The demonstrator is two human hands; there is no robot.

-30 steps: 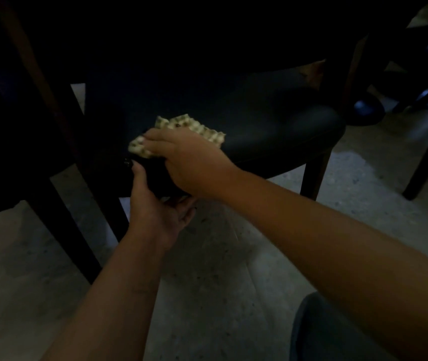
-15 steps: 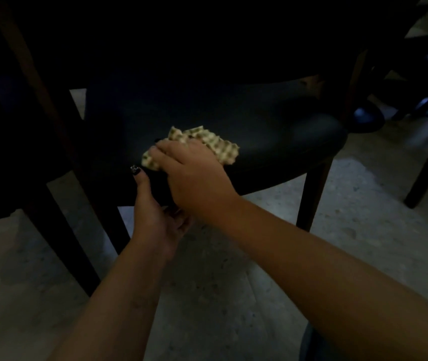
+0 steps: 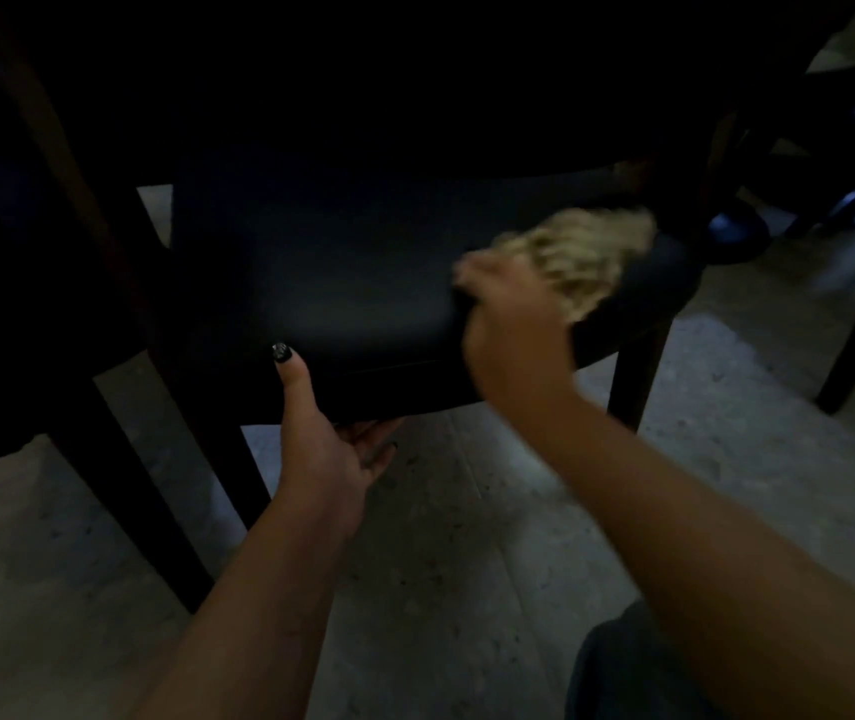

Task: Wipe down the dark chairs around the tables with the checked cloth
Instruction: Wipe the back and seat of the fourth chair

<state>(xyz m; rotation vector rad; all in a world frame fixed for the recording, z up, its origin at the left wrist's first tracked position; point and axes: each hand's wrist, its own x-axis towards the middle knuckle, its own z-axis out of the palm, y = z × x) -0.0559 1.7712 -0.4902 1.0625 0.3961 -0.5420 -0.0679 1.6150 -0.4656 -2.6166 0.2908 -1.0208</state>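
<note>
Right hand point(image 3: 516, 324) presses the blurred, crumpled pale checked cloth point(image 3: 589, 254) on the chair point(image 3: 363, 283) seat's right edge; its grip holds cloth. Left hand point(image 3: 324, 433) grips the seat's front edge, thumb on top.

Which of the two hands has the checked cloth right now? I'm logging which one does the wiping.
The right hand, out on the far right side of the chair seat, is on the checked cloth. The left hand only grips the seat's front edge.
</note>
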